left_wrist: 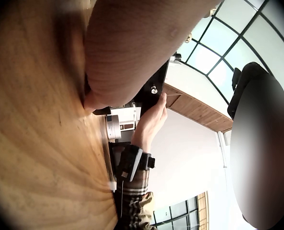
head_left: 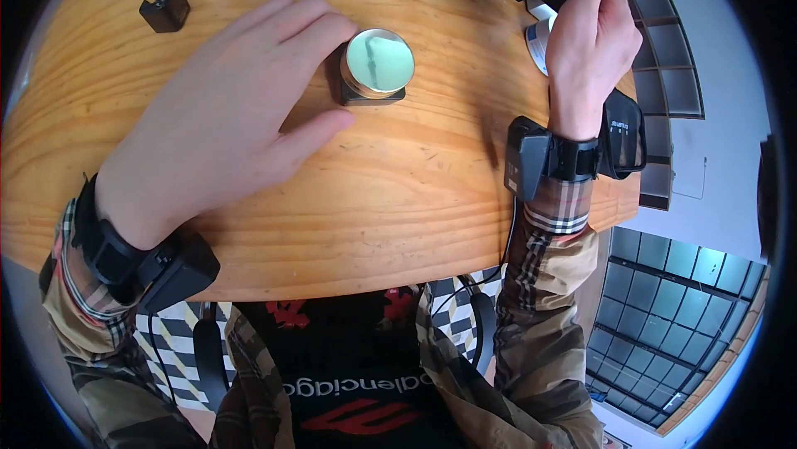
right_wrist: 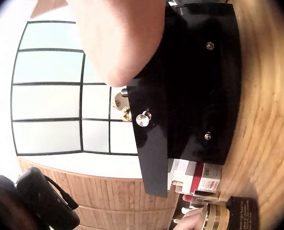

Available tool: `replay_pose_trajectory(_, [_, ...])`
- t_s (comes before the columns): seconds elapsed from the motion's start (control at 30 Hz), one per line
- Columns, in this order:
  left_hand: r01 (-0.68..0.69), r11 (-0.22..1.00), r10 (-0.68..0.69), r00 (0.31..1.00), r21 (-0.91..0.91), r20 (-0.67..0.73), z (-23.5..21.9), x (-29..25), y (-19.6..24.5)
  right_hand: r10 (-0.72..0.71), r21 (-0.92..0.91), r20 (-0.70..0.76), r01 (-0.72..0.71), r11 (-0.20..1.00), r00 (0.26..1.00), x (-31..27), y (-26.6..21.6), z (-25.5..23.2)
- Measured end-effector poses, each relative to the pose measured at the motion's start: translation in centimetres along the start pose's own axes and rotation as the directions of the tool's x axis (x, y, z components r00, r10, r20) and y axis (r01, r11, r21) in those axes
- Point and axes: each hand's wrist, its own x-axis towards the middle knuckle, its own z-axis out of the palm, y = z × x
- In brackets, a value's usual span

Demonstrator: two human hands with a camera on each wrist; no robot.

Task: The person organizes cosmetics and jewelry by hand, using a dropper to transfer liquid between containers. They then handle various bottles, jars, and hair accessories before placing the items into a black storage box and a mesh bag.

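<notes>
Since the left hand (head_left: pixel 232 100) lies with its fingers loosely spread and not wrapped round anything, I'd call that grip released. Just off its fingertips is the squat dark square jar with a shiny round gold cap (head_left: pixel 376 67), standing upright on the honey-coloured wooden table (head_left: pixel 432 216). Index finger's right at the cap's edge, though I can't swear it's touching; the thumb lies on the near side, short of the jar.

Right hand (head_left: pixel 598 42) is raised, up by the glossy black drawer unit with clear crystal knobs (right_wrist: pixel 199 91). Can't tell if it's grasping anything, the fingertips are cut off or hidden. A white round tub (head_left: pixel 540 40) sits just beside that hand's wrist.

So my guess on the step: a reach at the drawer unit, with the left hand parked by the jar. Next move, imo, calls for the right fingers to work clear of the drawer front, and for the left fingers and thumb to close round the jar if it's getting picked up.
</notes>
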Motion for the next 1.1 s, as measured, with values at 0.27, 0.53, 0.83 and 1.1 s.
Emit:
replay_pose_trajectory(0.27, [-0.005,1.0,0.005,1.0,-0.002,-0.002,0.1,0.0,-0.1,-0.056,0.044,-0.275,0.07,0.997,0.96,-0.3,-0.9,3.0])
replay_pose_trajectory(0.53, [0.002,1.0,-0.002,1.0,0.012,-0.009,0.2,0.1,-0.1,-0.033,0.213,-0.086,0.051,0.976,0.996,-0.9,-0.2,0.6])
replay_pose_trajectory(0.83, [0.014,1.0,-0.014,1.0,0.003,0.01,0.0,0.0,-0.1,0.156,0.284,0.01,-0.153,0.947,0.988,-1.1,-0.5,0.5])
replay_pose_trajectory(1.1, [0.008,1.0,-0.008,1.0,0.012,0.015,-0.1,0.0,-0.2,-0.268,0.098,-0.167,0.286,0.953,0.949,-0.5,1.7,1.3])
